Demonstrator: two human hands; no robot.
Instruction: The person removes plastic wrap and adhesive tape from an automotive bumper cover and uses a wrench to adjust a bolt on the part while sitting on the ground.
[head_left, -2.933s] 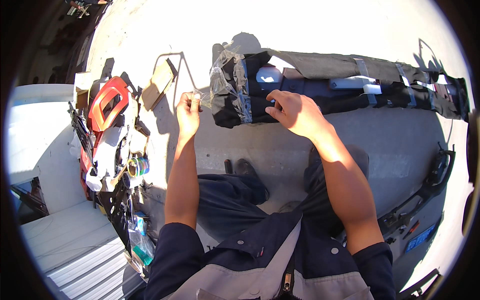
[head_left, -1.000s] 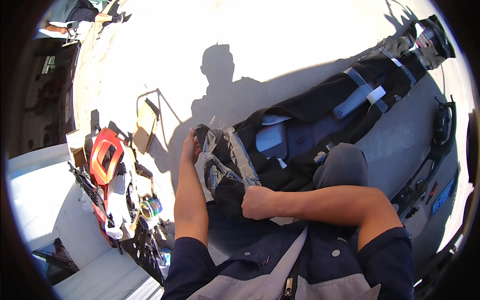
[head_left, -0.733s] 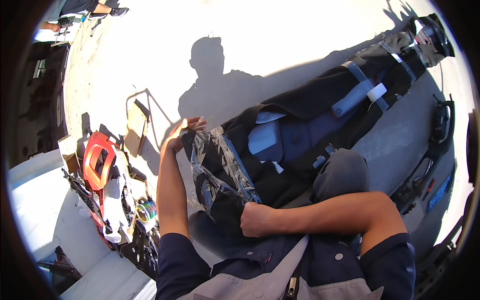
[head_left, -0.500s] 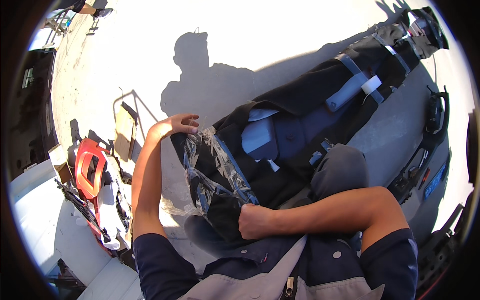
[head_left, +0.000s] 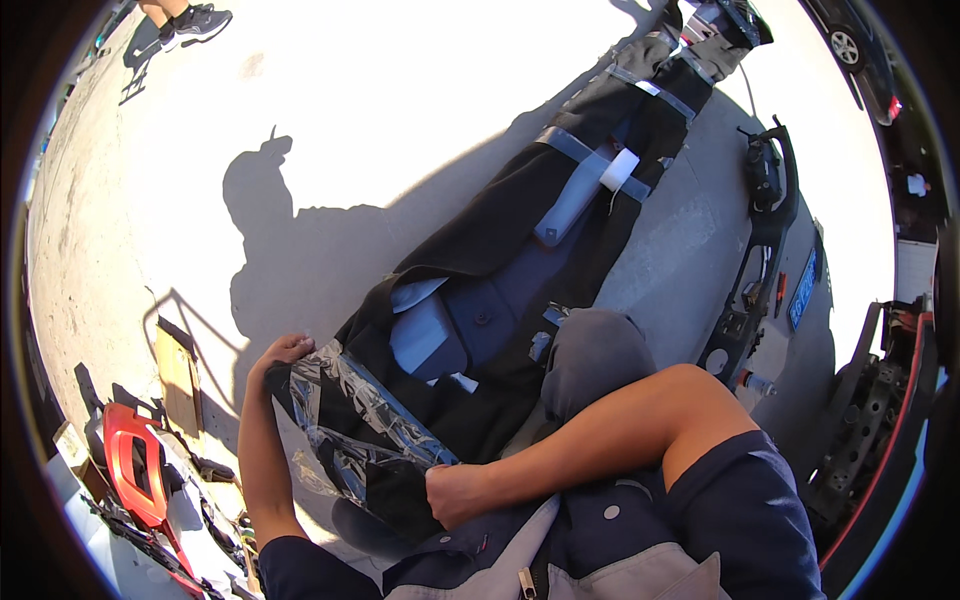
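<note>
Hands (head_left: 456, 496) on taped black bundle (head_left: 492, 228)

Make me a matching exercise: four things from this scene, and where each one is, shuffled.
1. Bare right hand
2. Small white cylinder
3. Red plastic frame
4. Blue rectangular plate

A. Among the clutter at the picture's lower left
B. On shaded ground, picture's right side
C. Closed at the near end of the long black cloth bundle
D. Lying on the bundle, away from both hands

Pairs: 1-C, 2-D, 3-A, 4-B

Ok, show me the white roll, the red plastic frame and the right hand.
White roll (head_left: 620, 170), head view: its middle.
Red plastic frame (head_left: 125, 420), head view: its upper bar.
Right hand (head_left: 457, 495), head view: back of fist.
</note>
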